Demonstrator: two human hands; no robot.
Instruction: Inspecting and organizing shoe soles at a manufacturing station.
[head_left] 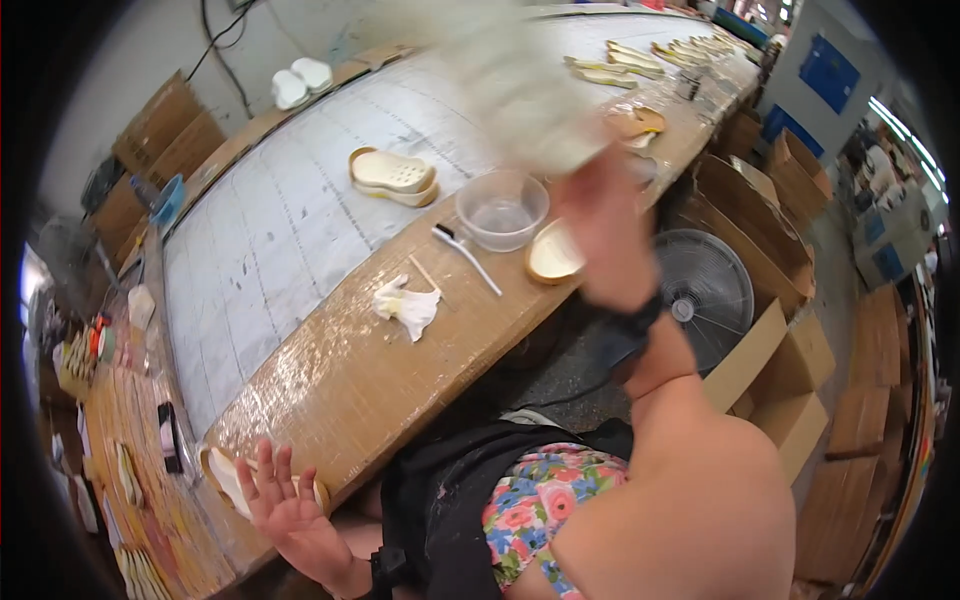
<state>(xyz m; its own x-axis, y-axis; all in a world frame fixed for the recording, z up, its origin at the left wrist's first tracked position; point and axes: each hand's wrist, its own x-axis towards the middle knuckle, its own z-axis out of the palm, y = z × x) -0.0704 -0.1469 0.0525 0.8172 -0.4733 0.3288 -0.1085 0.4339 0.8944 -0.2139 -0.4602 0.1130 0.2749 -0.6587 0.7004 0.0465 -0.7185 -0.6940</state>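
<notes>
My right hand point(605, 230) is raised over the far side of the table, its fingers closed on a pale off-white thing point(510, 90). Motion smears that thing so much that its kind cannot be made out. Below the hand, a white-lined sole with a tan rim point(553, 255) lies at the table edge. Next to it stands a clear plastic bowl point(503, 238). My left hand point(295, 520) is held up with spread fingers and nothing in it, in front of another pale sole point(222, 475) at the table's near left corner.
A white-handled brush point(475, 265), a thin stick point(432, 273) and a crumpled white cloth point(407, 305) lie on the cardboard-topped edge. Stacked pale soles point(393, 175) sit on the white surface. To the right are a floor fan point(715, 285) and open cardboard boxes point(765, 370).
</notes>
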